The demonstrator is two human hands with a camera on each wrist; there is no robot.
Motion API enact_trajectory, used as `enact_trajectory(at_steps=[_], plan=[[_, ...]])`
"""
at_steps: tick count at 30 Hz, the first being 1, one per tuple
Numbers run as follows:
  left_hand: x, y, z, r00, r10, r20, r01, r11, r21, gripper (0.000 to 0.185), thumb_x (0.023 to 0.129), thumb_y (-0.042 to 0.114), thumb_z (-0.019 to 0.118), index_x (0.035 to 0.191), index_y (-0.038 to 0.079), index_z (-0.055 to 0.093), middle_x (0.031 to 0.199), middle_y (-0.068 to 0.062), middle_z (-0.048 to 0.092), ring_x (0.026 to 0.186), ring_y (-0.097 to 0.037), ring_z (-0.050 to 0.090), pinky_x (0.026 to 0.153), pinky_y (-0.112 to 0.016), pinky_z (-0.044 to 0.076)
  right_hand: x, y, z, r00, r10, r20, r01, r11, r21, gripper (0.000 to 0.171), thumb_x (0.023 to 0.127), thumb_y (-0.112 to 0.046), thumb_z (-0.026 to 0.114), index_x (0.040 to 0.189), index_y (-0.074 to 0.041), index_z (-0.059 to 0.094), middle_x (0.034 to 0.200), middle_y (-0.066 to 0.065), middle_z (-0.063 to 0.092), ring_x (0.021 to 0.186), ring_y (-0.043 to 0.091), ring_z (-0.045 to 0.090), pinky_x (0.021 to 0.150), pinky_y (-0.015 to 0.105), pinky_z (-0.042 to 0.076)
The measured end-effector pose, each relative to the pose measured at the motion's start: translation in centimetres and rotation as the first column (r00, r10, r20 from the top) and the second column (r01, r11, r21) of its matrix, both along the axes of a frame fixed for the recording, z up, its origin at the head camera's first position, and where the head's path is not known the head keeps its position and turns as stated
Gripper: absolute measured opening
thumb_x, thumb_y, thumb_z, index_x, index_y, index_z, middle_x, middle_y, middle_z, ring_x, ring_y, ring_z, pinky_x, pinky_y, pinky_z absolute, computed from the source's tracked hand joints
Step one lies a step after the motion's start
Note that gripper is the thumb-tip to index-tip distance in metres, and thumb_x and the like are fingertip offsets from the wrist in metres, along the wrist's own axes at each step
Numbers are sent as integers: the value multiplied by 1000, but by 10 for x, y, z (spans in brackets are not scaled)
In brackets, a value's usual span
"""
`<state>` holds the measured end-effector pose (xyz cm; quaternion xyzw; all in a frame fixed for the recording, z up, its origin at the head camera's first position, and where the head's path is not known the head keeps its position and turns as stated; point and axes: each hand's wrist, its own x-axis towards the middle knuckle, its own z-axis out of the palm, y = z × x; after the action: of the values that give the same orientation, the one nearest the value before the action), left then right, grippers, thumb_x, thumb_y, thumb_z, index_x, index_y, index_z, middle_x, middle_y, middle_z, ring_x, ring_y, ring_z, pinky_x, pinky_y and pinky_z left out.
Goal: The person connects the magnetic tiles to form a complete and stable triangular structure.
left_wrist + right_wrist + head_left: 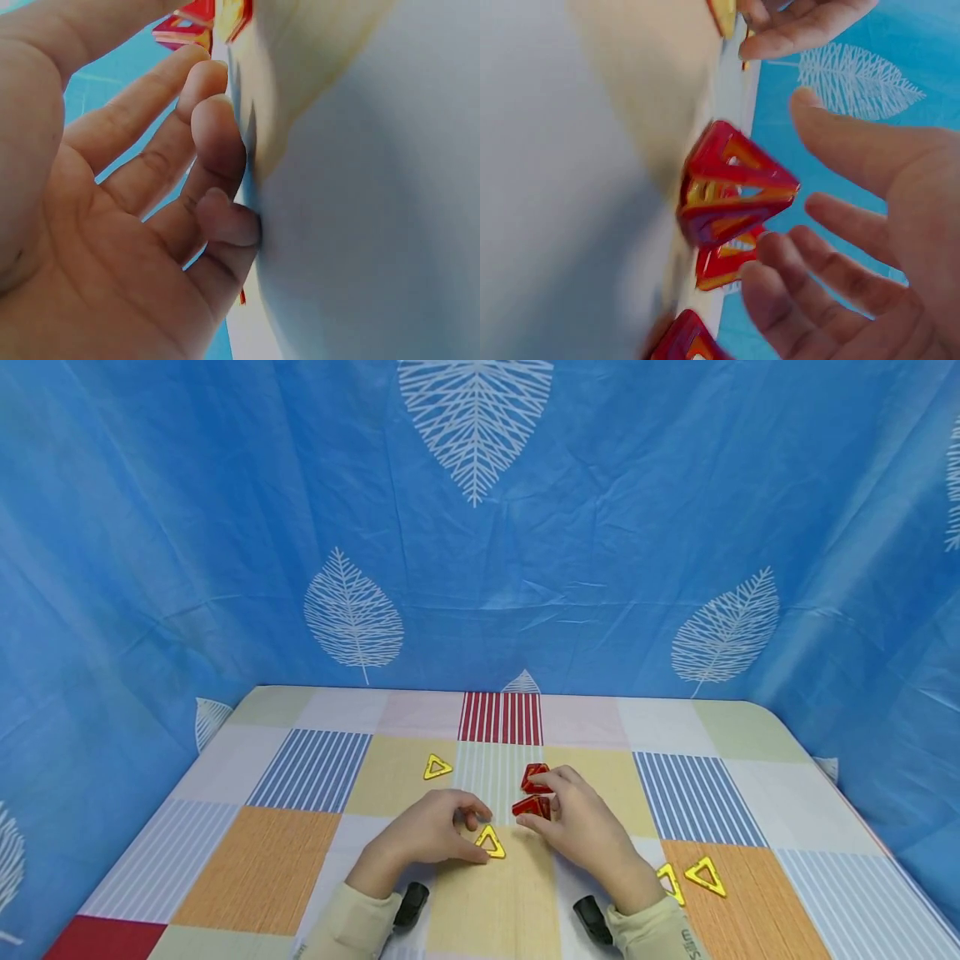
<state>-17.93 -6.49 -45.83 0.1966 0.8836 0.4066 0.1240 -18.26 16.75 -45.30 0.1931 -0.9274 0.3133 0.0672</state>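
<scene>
A small red pyramid of magnetic triangle tiles (532, 807) (731, 184) stands on the patchwork tablecloth (300, 860), with another red tile piece (534, 777) (724, 262) just behind it. My right hand (551, 802) (810, 187) hovers around them with spread fingers; the thumb stays apart from the pyramid. A flat yellow triangle (490, 842) lies in front of my left hand (465, 827) (202, 150). That hand's loosely bent fingertips rest on the cloth and hold nothing. Red pieces (187, 22) show blurred beyond it.
Another yellow triangle (437, 767) lies farther back on the left. Two more (705, 875) (670, 883) lie near my right sleeve. A blue leaf-printed curtain (480, 568) closes in the table on three sides.
</scene>
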Motion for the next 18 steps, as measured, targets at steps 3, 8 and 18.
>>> enact_trajectory(at_steps=[3, 8, 18], plan=[[-2, -7, 0, 1000, 3, -7, -2, 999, 43, 42, 73, 13, 92, 109, 5, 72, 86, 0, 60, 69, -14, 52, 61, -28, 46, 2, -4, 3, 998, 53, -24, -55, 994, -93, 44, 79, -23, 88, 115, -4, 71, 103, 3, 62, 72, 9, 55, 64, 26, 48], [-5, -19, 0, 998, 57, -37, -54, 996, 73, 42, 74, 11, 90, 111, 5, 72, 88, -3, 60, 70, -16, 53, 61, -29, 45, 6, -11, 4, 984, 174, 29, -164, 963, -212, 45, 80, -26, 88, 114, -3, 72, 100, 6, 67, 73, 6, 60, 62, 26, 50], [-11, -36, -3, 933, 358, -48, -353, 932, 85, 42, 76, 12, 88, 115, 10, 72, 102, -5, 61, 80, -18, 52, 66, -35, 45, 10, -22, -5, 925, 314, 215, -262, 935, -241, 45, 85, -27, 84, 118, -1, 69, 107, 6, 67, 79, 10, 63, 65, 27, 52]])
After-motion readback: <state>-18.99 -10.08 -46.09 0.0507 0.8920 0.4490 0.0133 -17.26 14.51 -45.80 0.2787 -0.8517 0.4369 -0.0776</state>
